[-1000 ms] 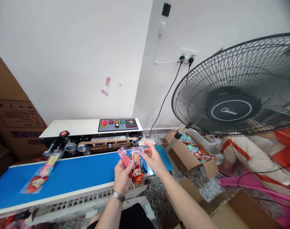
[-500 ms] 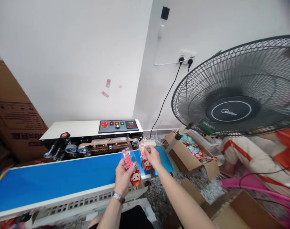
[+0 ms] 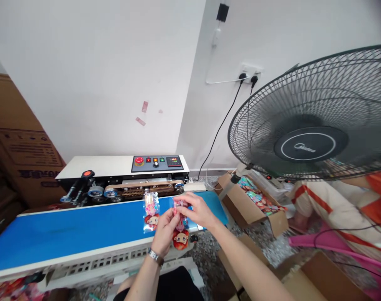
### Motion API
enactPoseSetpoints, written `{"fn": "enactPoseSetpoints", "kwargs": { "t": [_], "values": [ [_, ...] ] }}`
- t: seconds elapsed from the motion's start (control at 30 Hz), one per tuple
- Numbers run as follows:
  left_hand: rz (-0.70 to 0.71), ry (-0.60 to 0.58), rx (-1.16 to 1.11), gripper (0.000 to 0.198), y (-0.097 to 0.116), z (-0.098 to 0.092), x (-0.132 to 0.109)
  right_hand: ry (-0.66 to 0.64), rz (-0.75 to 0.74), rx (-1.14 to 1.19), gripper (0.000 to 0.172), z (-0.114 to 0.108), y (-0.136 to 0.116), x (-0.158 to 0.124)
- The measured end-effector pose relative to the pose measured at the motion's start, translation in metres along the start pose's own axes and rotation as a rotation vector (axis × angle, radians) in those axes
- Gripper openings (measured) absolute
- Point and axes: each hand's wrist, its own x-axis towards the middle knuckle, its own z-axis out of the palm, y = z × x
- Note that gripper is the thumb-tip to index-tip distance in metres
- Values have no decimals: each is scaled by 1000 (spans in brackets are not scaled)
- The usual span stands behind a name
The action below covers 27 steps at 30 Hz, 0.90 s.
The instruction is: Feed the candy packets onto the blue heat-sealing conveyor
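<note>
My left hand (image 3: 166, 232) pinches a small clear packet (image 3: 181, 239) with a red-haired cartoon figure at its lower end. My right hand (image 3: 197, 209) closes on the top of the same packet from the other side, and the fingers of both hands meet there. The packet's upper half is partly hidden by these fingers. To the left, a similar clear packet (image 3: 151, 211) with pink contents and a red-haired figure lies flat on the blue conveyor belt (image 3: 93, 225), close to the sealing machine's rollers.
Behind the belt stands the sealing machine (image 3: 95, 167) with its control panel. A large fan (image 3: 309, 144) looms on the right. Below it, an open carton (image 3: 237, 207) holds colourful packets, beside a seated person's leg (image 3: 328, 205). Another open carton (image 3: 328, 276) stands at lower right.
One packet now lies on the belt, left of my hands. My right hand has moved slightly left and down, joining my left hand at the held packet.
</note>
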Motion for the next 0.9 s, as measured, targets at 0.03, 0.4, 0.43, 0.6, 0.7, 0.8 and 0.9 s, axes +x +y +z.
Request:
{"fn": "enactPoseSetpoints", "kwargs": {
  "t": [0.03,0.4,0.43,0.6,0.7,0.8,0.9],
  "values": [
    [-4,-1,5,28,-1,0,-1,7,5,-16,24,1,0,-1],
    [-39,-2,-77,28,-3,4,-1,47,76,65,19,6,6,-12],
    [-43,1,-90,28,-3,4,-1,46,82,86,19,7,8,-14],
    [1,96,-161,25,-4,7,1,273,264,395,43,29,21,-27],
    [18,138,-198,30,-7,9,4,236,318,486,34,46,28,-33],
    [25,250,-144,44,-12,8,6,317,378,535,34,48,42,-31],
    [-19,333,-96,52,-13,4,6,511,476,469,41,37,67,-21]
  ]
}}
